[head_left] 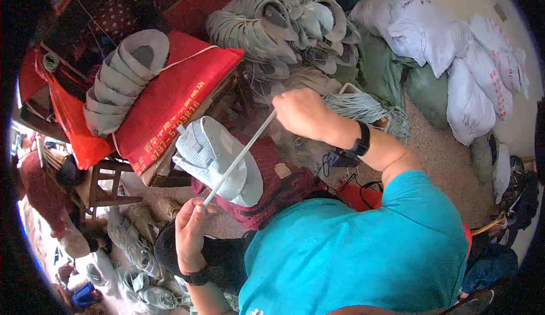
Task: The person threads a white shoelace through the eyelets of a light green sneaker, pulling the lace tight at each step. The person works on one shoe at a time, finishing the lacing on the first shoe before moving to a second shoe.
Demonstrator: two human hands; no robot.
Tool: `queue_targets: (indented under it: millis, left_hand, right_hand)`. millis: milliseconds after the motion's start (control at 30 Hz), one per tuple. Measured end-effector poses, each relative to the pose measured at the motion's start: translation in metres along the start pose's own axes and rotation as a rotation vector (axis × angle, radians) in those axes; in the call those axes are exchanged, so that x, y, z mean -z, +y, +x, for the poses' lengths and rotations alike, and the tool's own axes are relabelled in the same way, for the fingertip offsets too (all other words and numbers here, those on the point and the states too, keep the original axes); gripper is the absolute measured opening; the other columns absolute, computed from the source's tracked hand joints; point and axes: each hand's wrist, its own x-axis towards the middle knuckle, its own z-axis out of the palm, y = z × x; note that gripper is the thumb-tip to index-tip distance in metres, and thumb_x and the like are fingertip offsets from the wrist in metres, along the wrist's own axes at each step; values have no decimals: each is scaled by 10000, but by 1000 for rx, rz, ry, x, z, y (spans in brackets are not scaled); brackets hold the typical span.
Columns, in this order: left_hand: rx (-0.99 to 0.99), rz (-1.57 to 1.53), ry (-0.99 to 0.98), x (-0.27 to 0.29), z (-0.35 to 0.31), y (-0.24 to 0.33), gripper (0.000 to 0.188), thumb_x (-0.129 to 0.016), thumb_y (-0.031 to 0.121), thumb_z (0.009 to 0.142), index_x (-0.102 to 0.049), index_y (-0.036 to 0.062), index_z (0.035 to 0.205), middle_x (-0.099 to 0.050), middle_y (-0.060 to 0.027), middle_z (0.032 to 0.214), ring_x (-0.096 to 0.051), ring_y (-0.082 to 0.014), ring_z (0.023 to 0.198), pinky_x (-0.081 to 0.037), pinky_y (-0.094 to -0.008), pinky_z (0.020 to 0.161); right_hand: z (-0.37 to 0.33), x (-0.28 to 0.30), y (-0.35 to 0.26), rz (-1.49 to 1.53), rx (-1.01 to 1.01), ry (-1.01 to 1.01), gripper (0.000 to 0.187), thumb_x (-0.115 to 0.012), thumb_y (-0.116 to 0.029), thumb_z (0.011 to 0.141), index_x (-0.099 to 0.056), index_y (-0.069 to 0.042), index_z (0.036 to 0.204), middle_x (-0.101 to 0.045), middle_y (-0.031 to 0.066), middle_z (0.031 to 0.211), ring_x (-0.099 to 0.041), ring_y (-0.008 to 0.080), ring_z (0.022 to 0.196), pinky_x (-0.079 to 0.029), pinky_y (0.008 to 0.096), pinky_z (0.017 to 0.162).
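A pale blue shoe upper (218, 159) rests on a dark red cloth (272, 187) over my lap. A white cord (241, 156) stretches taut across it. My right hand (304, 113) grips the cord's upper end, raised above the shoe. My left hand (190, 224) pinches the lower end, just below the shoe's edge. Both wrists wear black bands. My teal sleeve fills the lower right.
A stack of grey shoe uppers (122, 79) lies on a red bag (170, 102) on a wooden stool at left. More grey uppers (284, 22) are piled ahead, with coiled cord (363, 107) and white sacks (454, 48) at right. Several uppers (136, 264) lie on the floor.
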Motion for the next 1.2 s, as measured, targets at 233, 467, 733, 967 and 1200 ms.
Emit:
queue_targets:
  millis: [233,467,733,967,1200]
  left_hand:
    - [40,337,-44,-41,26,12,189,-576,154,955,-661,-16,957,-526,64,690,-428,-23,604,-348,-199,529]
    - [-179,407,73,-34,35,-4,202,-614,189,944,-619,18,836,-518,71,692,-426,-22,632,-365,-201,538]
    - [-240,231,85,-28,40,-11,253,-548,247,986,-612,32,868,-544,59,725,-461,-24,638,-378,-194,565]
    - [-414,243,248,-30,59,-21,192,-636,181,925,-624,-1,867,-587,8,720,-526,-51,653,-434,-214,561]
    - [-464,377,384,-26,71,-43,361,-778,42,752,-596,39,1063,-454,42,770,-433,-57,675,-407,-205,599]
  right_hand:
    - [10,-7,-68,820,318,-13,268,-555,-49,843,-585,4,1104,-584,171,1092,-562,281,1065,-446,393,924]
    - [10,-6,-113,1052,357,-221,205,-552,-114,932,-610,-17,1103,-629,135,1002,-630,249,959,-488,346,833]
    - [22,-7,-106,1097,201,-348,159,-595,-113,920,-601,-5,1036,-637,53,933,-594,117,870,-488,273,767]
    - [29,-14,-109,1165,55,-321,147,-632,-133,865,-614,-13,947,-649,120,906,-644,192,874,-494,343,769]
    - [36,-39,-88,818,140,-156,71,-655,-57,855,-643,-14,910,-573,29,870,-577,94,760,-467,241,650]
